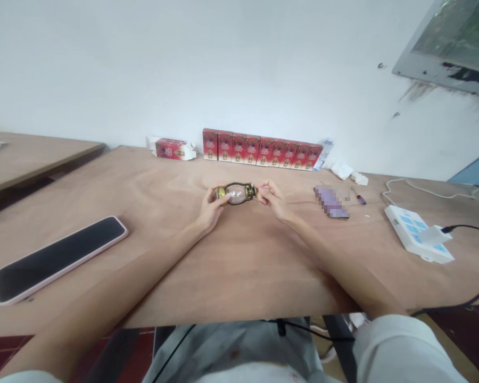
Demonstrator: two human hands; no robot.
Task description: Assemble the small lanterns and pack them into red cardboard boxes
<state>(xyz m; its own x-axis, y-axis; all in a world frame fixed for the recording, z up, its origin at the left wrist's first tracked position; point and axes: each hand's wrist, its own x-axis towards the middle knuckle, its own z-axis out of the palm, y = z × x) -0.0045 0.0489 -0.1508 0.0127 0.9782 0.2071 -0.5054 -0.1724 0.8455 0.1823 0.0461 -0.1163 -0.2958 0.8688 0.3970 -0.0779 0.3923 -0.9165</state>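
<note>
A small lantern (236, 193) with a clear globe and gold-and-black metal parts lies on its side between my two hands, above the middle of the table. My left hand (212, 208) is closed around its base end, the thumb resting near the globe. At the other end, the fingers of my right hand (270, 198) pinch the lantern's top. Whatever small part sits between those right fingertips is too small to make out.
Red boxes (262, 150) stand in a row against the wall, beside an opened red box (171, 149). A phone (59, 258) lies at left. Right of my hands are a pixelated purple item (330, 202), a screwdriver (359, 197), crumpled tissue (341, 170) and a power strip (417, 234) with cables.
</note>
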